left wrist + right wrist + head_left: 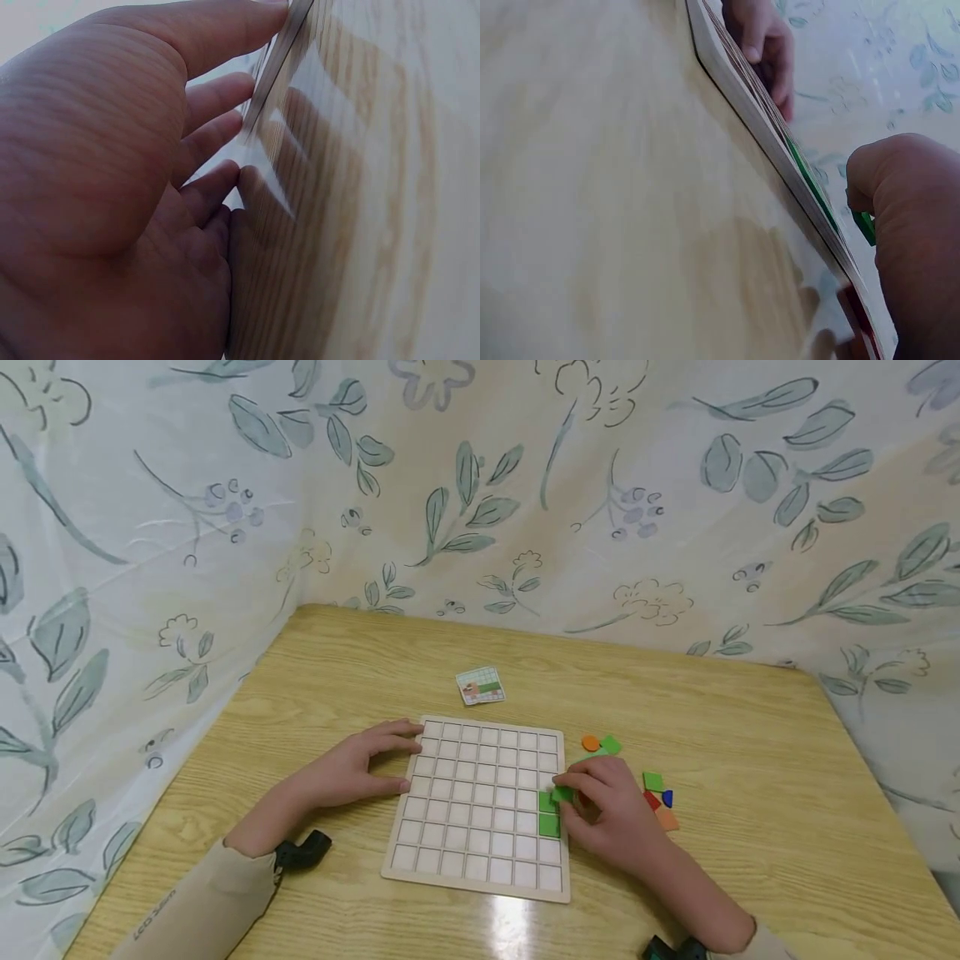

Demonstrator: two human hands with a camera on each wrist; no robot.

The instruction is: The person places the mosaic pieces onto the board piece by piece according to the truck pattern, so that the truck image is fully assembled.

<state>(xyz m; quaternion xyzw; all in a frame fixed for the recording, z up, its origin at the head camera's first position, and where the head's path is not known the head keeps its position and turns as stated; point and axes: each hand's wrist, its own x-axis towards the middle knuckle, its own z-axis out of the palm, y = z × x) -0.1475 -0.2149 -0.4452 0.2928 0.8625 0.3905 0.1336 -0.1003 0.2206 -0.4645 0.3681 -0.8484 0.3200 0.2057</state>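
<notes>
A wooden grid board [459, 884] with square cells lies on the table. My left hand [369, 766] rests against its left edge, thumb and fingertips touching the rim and fingers fairly straight. Over the right column, my right hand [611, 814] pinches a green square tile [562, 794] between thumb and fingers. The pinched tile [864, 226] shows in the right wrist view, just above the board. Two green tiles are in right-column cells; the lower one [549, 825] shows whole, while the upper is partly covered by the held tile.
Loose pieces lie right of the board: an orange disc [591, 742], green squares [652, 782], a red piece [652, 800], a blue piece [667, 798] and an orange square [667, 818]. A small picture card [481, 686] lies beyond the board. Floral cloth [480, 527] hangs behind the table.
</notes>
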